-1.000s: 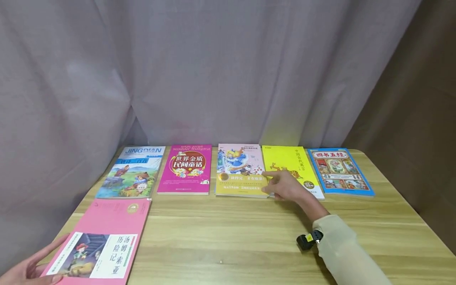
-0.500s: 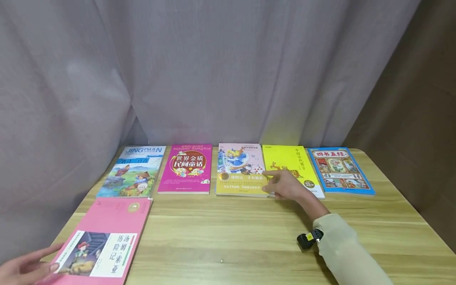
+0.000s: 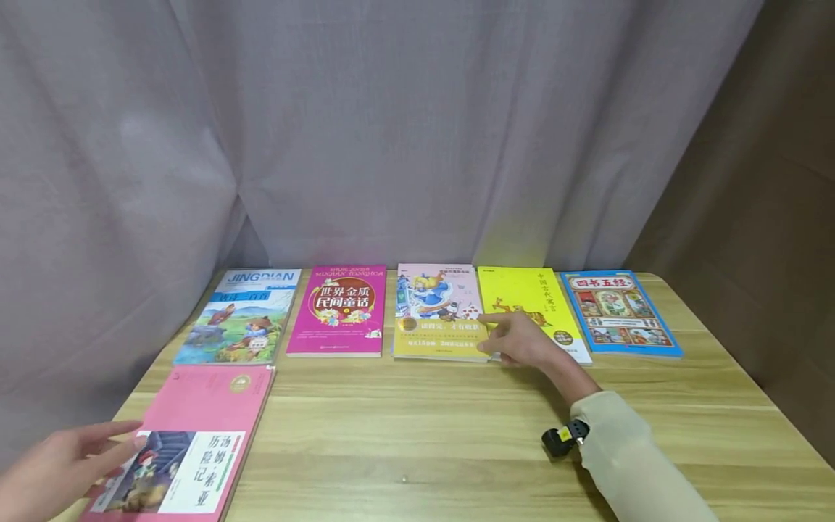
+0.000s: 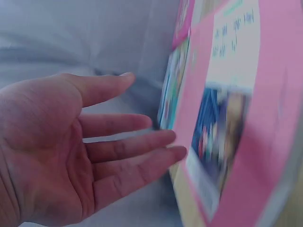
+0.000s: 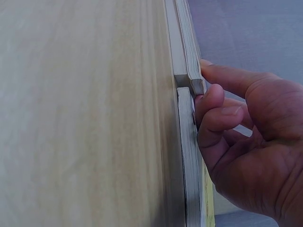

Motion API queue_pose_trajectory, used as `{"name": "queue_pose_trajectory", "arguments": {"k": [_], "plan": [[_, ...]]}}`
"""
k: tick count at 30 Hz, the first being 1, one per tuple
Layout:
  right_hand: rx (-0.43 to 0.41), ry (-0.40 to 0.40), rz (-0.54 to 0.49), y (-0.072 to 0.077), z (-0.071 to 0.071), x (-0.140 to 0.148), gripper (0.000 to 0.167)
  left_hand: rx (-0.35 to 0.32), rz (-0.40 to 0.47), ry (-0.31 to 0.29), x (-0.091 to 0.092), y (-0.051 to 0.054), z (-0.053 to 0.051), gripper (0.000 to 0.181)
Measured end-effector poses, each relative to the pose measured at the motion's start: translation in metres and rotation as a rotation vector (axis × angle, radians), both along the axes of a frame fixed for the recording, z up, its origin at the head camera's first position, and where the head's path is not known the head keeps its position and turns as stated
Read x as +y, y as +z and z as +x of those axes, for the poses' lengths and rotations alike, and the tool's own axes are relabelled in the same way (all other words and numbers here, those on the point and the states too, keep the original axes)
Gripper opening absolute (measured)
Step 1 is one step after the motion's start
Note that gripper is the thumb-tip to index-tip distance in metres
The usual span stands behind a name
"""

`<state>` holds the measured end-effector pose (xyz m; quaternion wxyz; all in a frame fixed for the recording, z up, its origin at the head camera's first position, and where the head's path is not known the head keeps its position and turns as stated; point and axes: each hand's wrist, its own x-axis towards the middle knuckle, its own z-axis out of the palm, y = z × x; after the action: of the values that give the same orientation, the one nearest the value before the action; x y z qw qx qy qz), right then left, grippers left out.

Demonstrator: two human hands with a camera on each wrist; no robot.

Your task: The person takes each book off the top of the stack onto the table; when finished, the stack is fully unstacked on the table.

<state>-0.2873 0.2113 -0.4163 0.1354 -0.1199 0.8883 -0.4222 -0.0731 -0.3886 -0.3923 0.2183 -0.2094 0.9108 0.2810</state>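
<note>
My left hand [image 3: 72, 464] has its fingers stretched out over the left edge of a pink book [image 3: 209, 399] with a picture panel. In the left wrist view, fingers and thumb are spread apart and the fingertips end close by that book; I cannot tell whether they touch it. My right hand [image 3: 522, 341] pinches the lower right corner of a pink and yellow book [image 3: 437, 297] with a cartoon girl on its cover. The right wrist view has its fingers [image 5: 213, 97] curled at the corner of the page block, while a yellow book [image 3: 522, 297] lies partly under this hand.
A landscape-covered book [image 3: 238, 319], a magenta book [image 3: 338, 312] and a blue-edged book [image 3: 621, 312] lie along the back of the wooden table [image 3: 404, 435]. Grey curtain [image 3: 365, 130] hangs behind. A black camera [image 3: 562, 438] sits on the right wrist.
My left hand has let go of the pink book's left edge, its fingers straightening, and has moved up and a little right over it. The right hand keeps its place.
</note>
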Motion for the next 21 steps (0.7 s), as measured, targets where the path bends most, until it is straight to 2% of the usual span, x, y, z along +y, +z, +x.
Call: {"name": "queue_pose_trajectory", "arguments": {"k": [3,8,10,13,17,19,21], "plan": [[-0.002,0.005,-0.012,0.000,0.001,0.001,0.069,0.125,0.020,-0.119,0.026,0.007,-0.011,0.085],[-0.005,0.012,-0.024,0.000,0.002,0.000,0.068,0.273,0.248,-0.265,0.062,0.011,-0.027,0.065],[-0.003,0.011,-0.018,-0.001,0.002,0.000,0.068,0.323,0.304,-0.322,0.075,0.013,-0.034,0.061],[-0.002,0.006,-0.009,-0.002,0.001,0.000,0.068,0.377,0.273,-0.381,0.092,0.016,-0.047,0.058],[0.002,0.007,-0.008,-0.002,0.000,0.001,0.069,0.413,0.207,-0.413,0.112,0.018,-0.065,0.061],[0.004,0.007,-0.009,-0.002,0.000,0.001,0.069,0.421,0.247,-0.430,0.122,0.019,-0.073,0.061],[0.005,0.010,-0.008,-0.002,0.000,0.001,0.069,0.415,0.325,-0.446,0.131,0.018,-0.081,0.061]]}}
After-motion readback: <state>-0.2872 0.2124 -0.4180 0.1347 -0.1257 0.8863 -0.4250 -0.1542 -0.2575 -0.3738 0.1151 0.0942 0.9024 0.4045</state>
